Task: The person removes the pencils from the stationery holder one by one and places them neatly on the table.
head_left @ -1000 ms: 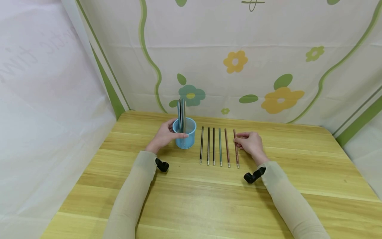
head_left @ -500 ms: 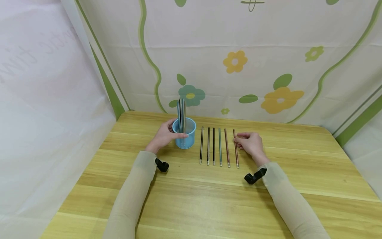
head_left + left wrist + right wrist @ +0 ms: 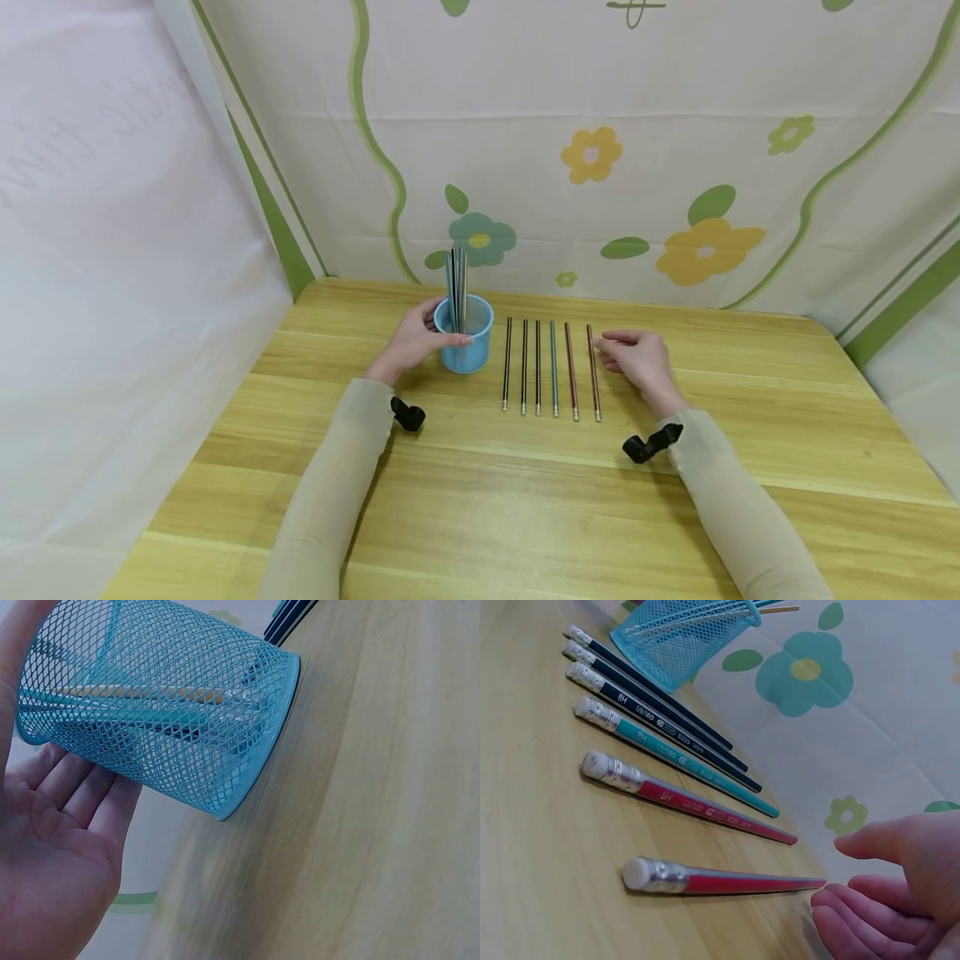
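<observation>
On the desk point(image 3: 480, 508), your left grip point(image 3: 412, 340) holds the blue mesh cup point(image 3: 478, 357), with pencils point(image 3: 457, 287) inside it. Your right grip point(image 3: 637, 360) is released, just beside the rightmost red pencil point(image 3: 595, 387), which lies in a row with another red pencil point(image 3: 572, 375), one teal pencil point(image 3: 554, 371) and three black pencils point(image 3: 524, 371).

Left hand point(image 3: 408, 343) grips round light-blue cup point(image 3: 478, 348) containing slim multicoloured pencils point(image 3: 461, 283); right hand point(image 3: 640, 358) beside rightmost red pencil point(image 3: 595, 379) of six, rowed on yellow wood-grain surface point(image 3: 495, 517)
</observation>
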Demonstrator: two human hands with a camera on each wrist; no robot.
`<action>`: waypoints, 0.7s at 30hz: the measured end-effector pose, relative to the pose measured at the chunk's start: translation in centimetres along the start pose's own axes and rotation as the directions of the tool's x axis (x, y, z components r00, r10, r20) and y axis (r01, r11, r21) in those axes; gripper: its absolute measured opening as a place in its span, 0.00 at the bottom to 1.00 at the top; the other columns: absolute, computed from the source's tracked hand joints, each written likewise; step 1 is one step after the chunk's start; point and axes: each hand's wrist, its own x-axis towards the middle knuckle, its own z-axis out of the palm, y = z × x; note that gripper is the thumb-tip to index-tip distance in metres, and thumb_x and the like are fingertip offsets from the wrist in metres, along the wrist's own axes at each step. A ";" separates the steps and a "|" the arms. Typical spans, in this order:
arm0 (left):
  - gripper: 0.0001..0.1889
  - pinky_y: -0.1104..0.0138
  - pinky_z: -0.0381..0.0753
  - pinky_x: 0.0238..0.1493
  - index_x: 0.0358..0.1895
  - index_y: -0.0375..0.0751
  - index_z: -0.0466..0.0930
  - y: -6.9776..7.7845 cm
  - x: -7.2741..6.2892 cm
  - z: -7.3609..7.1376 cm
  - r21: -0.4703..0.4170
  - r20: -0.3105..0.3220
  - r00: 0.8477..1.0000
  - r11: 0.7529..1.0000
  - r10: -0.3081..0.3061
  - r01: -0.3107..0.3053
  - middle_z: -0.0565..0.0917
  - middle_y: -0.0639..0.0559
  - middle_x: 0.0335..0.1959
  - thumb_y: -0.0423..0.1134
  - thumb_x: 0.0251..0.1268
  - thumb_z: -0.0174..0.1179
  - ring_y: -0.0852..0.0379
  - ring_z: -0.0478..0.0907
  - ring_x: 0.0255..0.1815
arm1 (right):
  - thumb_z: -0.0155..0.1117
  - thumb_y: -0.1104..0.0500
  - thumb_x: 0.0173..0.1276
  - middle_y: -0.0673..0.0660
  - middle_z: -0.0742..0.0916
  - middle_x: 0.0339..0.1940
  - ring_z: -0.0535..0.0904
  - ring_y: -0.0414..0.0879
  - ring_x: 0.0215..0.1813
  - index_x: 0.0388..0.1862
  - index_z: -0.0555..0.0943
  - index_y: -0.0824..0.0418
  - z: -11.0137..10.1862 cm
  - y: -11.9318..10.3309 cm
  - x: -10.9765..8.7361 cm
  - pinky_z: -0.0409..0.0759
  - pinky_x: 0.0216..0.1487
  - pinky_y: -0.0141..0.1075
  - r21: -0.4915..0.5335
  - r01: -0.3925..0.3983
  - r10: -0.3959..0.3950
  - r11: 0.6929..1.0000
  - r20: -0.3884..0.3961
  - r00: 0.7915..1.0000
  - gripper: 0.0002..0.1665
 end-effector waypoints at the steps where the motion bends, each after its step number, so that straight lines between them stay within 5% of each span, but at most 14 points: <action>1: 0.41 0.53 0.74 0.64 0.74 0.35 0.66 0.0 0.0 0.0 0.001 0.000 1.000 1.000 -0.001 0.001 0.78 0.41 0.62 0.35 0.58 0.77 0.46 0.76 0.61 | 0.71 0.55 0.71 0.69 0.85 0.54 0.87 0.52 0.45 0.64 0.80 0.71 -0.1 -0.1 -0.1 0.86 0.44 0.37 0.004 0.002 -0.002 1.000 0.003 1.000 0.29; 21: 0.40 0.54 0.75 0.62 0.73 0.35 0.68 -0.5 0.3 0.0 0.007 -0.001 1.000 1.000 0.001 -0.001 0.79 0.41 0.61 0.35 0.58 0.77 0.46 0.77 0.59 | 0.75 0.45 0.66 0.63 0.86 0.56 0.83 0.59 0.57 0.64 0.81 0.66 2.6 -4.0 -1.1 0.80 0.58 0.48 0.052 0.087 -0.090 0.995 0.059 0.994 0.35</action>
